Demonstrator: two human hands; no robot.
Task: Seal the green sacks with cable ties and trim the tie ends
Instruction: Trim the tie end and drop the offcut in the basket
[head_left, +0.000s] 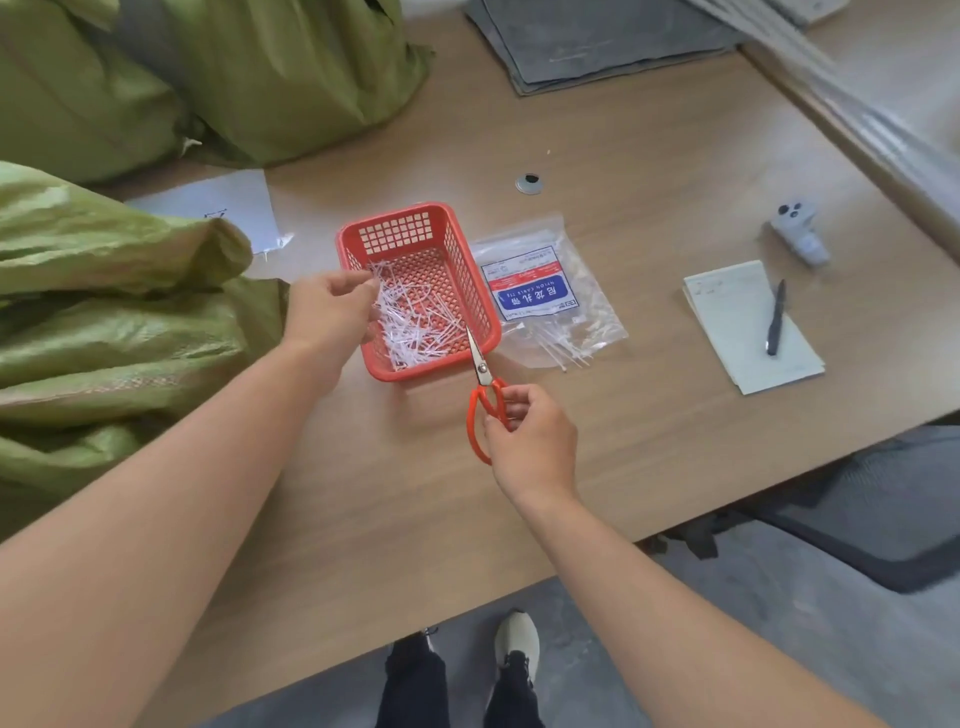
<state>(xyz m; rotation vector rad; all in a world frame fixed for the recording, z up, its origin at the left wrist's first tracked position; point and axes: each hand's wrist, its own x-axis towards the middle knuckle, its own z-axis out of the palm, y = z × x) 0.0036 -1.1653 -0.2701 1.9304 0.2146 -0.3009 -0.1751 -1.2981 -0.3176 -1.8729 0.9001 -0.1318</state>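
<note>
Over the red basket (396, 228), head view: your left hand (327, 312) hangs above the basket's left rim, with the fingers curled and the thumb and fingertips drawn together just above the heap of white offcuts (415, 327). Whether a trimmed end sits in that pinch cannot be told, since white lies against white. Your right hand (530, 431), on the near side of the basket, grips the red loops of the scissors (483, 374). The blades lie together, with their tip at the basket's near-right corner.

The green sacks sit on the table (623, 156), the nearest sack (104, 322) left of the basket and further sacks (270, 78) beyond it to the far left. No gathered neck or fitted tie shows. The bag of cable ties (545, 291) lies just right of the basket, and a notepad (743, 327) with a pen (776, 317) lies well to the right of that.

Judged step: discarding a cut end. To do it well, open your fingers low and well inside the rim, so that the light piece lands on the heap and not on the table. Hold the blades closed and pointed away from your left hand. Lay the scissors beside the basket before you reach right for a fresh tie, then turn to the nearest sack.
</note>
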